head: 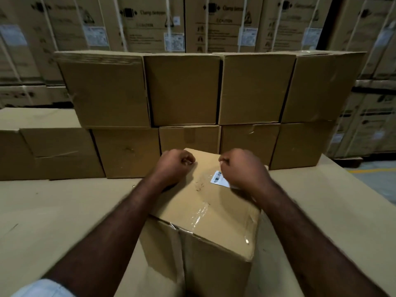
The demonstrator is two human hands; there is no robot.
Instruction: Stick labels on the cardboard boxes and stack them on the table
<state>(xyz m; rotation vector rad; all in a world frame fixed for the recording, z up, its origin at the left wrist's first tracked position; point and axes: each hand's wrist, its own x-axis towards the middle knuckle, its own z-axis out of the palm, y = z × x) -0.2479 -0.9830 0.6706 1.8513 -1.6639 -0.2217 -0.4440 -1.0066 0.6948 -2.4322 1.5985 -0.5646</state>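
Observation:
A taped cardboard box (205, 215) stands in front of me on the table (64, 211), turned at an angle. A white barcode label (219, 179) lies on its top near the far right corner, partly hidden by my right hand (242, 170). That hand hovers over the label with its fingers curled in, holding nothing I can see. My left hand (173, 166) is over the box's far left corner, also curled into a loose fist with nothing visible in it.
Behind the box, plain cardboard boxes (182, 91) are stacked in two rows along the back of the table. More boxes (53, 151) sit lower at the left. Large printed cartons (225, 24) wall off the background. The table's right edge (364, 196) drops to the floor.

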